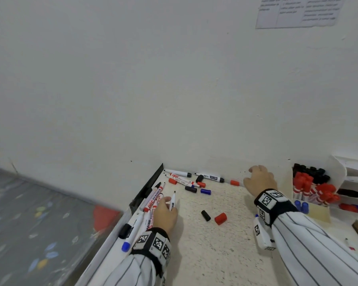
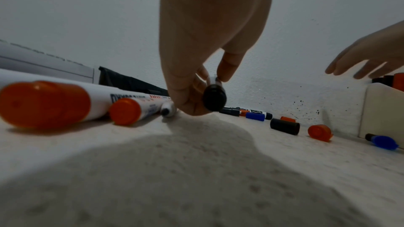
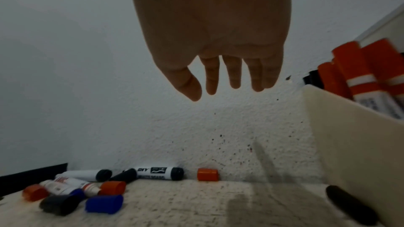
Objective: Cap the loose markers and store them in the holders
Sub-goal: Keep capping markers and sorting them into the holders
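The left hand [image 1: 165,213] pinches an uncapped black marker [image 1: 172,201] between thumb and fingertips, its bare tip pointing up and away toward the wall, which leaves the nib free for a cap. It sits at the left edge of the worktop [image 1: 215,250], touching a bundle of loose markers [image 1: 151,200] that lies along a black strip there. The right hand [image 1: 259,179] hangs empty over the back of the worktop with its fingers [image 3: 234,73] slack and spread, near a lone red cap [image 1: 234,182] against the wall; it seems to be going for a cap, though which one cannot be told. More loose caps lie in reach: a black cap [image 1: 205,215] and a larger red cap [image 1: 220,218] mid-worktop, others among the markers by the back wall. The white holders [image 1: 339,172] stand at the right, already packed with capped red and black markers, so much is stored, yet many loose markers remain
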